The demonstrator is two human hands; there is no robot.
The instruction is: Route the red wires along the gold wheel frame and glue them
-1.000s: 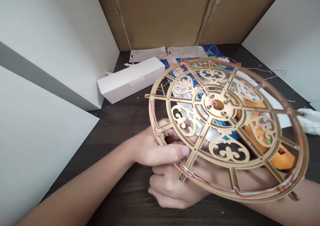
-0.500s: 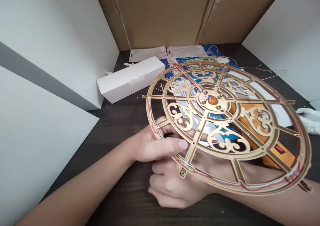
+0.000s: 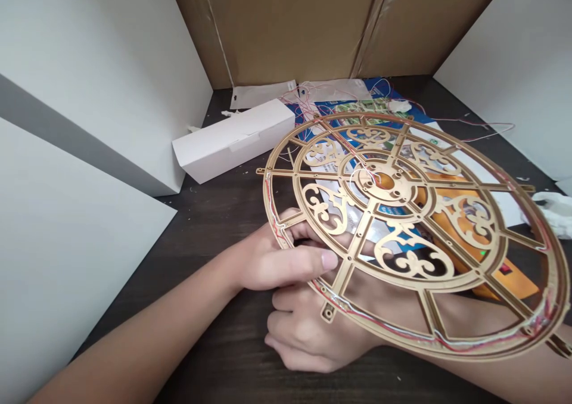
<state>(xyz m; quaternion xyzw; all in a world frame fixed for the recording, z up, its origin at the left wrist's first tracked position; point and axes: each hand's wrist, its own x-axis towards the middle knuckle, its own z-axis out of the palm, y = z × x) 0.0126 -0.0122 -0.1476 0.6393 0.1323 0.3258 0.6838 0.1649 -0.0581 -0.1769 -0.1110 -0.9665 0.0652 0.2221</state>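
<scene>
My left hand (image 3: 290, 261) grips a gold-coloured, wheel-shaped openwork frame (image 3: 366, 210) by its near-left rim, thumb on top and fingers underneath. The frame is tilted above the tabletop, with scroll ornaments between its spokes. Red and white wires (image 3: 379, 323) run in the groove of its outer rim, and more wire reaches the hub. Below the rim my right hand (image 3: 308, 332) is closed in a fist close to my left hand, its forearm passing under the frame. Whatever the fist may hold is hidden.
Behind the frame lies an orange device (image 3: 513, 285) with a red switch and a green light. A long white box (image 3: 236, 142) rests at the back left. Loose wires (image 3: 308, 97), flat packets (image 3: 263, 94) and crumpled white material (image 3: 554, 213) lie around. White panels (image 3: 111, 64) and cardboard (image 3: 290, 28) enclose the table.
The frame's far right side has swung slightly to the right and down, and the orange device's green light now shows. Both hands keep nearly the same place and hold.
</scene>
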